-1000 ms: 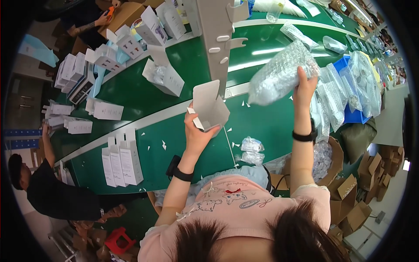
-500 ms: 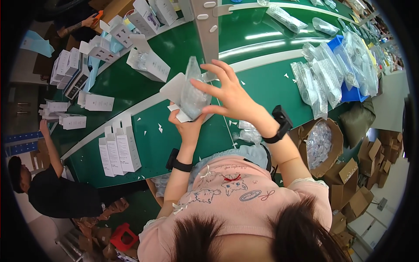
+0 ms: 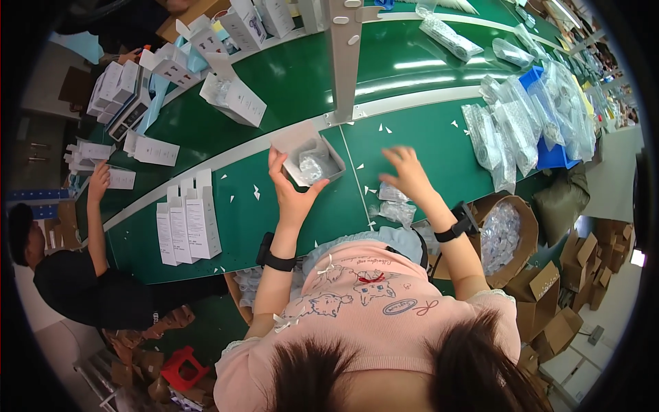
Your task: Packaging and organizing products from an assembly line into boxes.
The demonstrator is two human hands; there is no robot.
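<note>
My left hand [image 3: 292, 196] grips a small white carton [image 3: 335, 165] by its near side, thumb and fingers apart around it. The carton's top faces me with its flap up, and a clear bubble-wrapped item [image 3: 312, 165] lies inside; what the wrap holds is hard to make out. Slightly blurred, my right hand [image 3: 410, 175] hovers to the right of the carton with its fingers apart and nothing visible in them. Just below it, several small clear plastic packets [image 3: 397, 211] lie on the green table [image 3: 254, 226], partly covered by the hand.
Folded white cartons [image 3: 195, 223] stand in a row at left. An open filled carton [image 3: 237, 99] is on the green surface beyond the rail. Bubble-wrap pouches [image 3: 511, 130] pile over a blue bin [image 3: 549, 154] at right. A metal post [image 3: 345, 69] rises ahead. A co-worker [image 3: 82, 268] reaches in at left.
The bubble-wrapped item has gone from my right hand down into the carton. My right hand has moved away to the right, towards the small packets. My left hand still holds the carton, now lower.
</note>
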